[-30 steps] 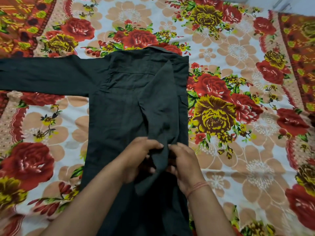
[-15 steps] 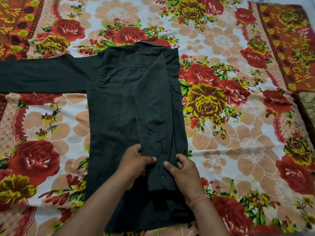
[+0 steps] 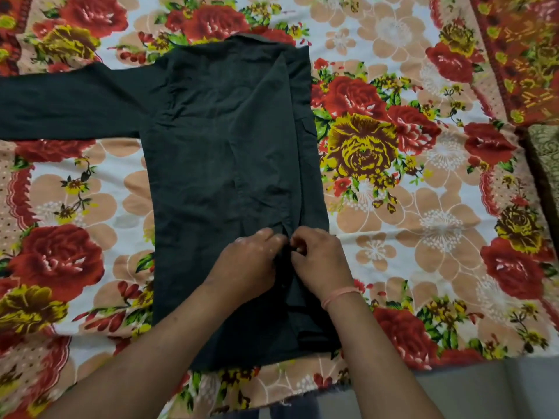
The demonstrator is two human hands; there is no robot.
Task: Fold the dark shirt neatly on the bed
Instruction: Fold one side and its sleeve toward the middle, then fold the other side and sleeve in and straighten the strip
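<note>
Dark cotton-like shirt (image 3: 230, 164) lies flat on the floral bedsheet (image 3: 393, 231), collar away from the person, right side already turned in along a lengthwise crease. Left hand (image 3: 251, 267) and right hand (image 3: 320, 261) meet over the folded-in sleeve near the hem, fingertips pinched on the cloth — likely squaring the cuff so the panel stays narrow. Other sleeve (image 3: 66, 101) stretches out left, unfolded. Nothing blocks it — only open sheet around; bed edge sits close below the hem.
</note>
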